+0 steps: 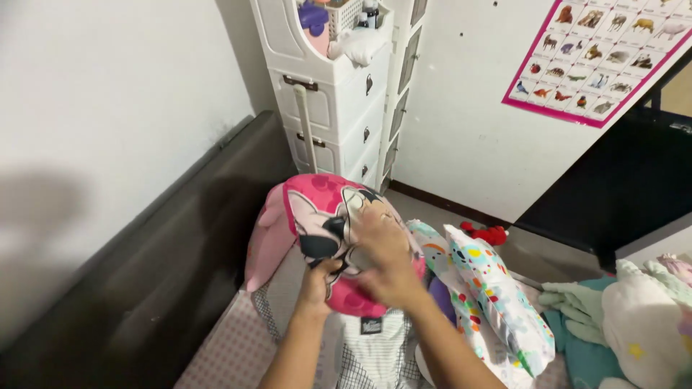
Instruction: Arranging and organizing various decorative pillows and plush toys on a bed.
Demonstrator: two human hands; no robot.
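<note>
Your hands are boxed in at the lower middle of the frame. The pink cartoon pillow (324,230) fills the space straight ahead of them, and your left hand (318,284) and right hand (386,259) both press against it. To the left, the dark padded headboard (166,266) runs diagonally along the white wall, leaving only a narrow strip of checked bedding (231,353) beside your left forearm. To the right, the dotted bolster (497,295) lies close, with a heap of pale soft things (634,317) beyond it at the lower right. Upward, the white drawer tower (339,94) blocks the middle top. The floor gap near the small red toy (490,233) looks open, though the view there is poor.
</note>
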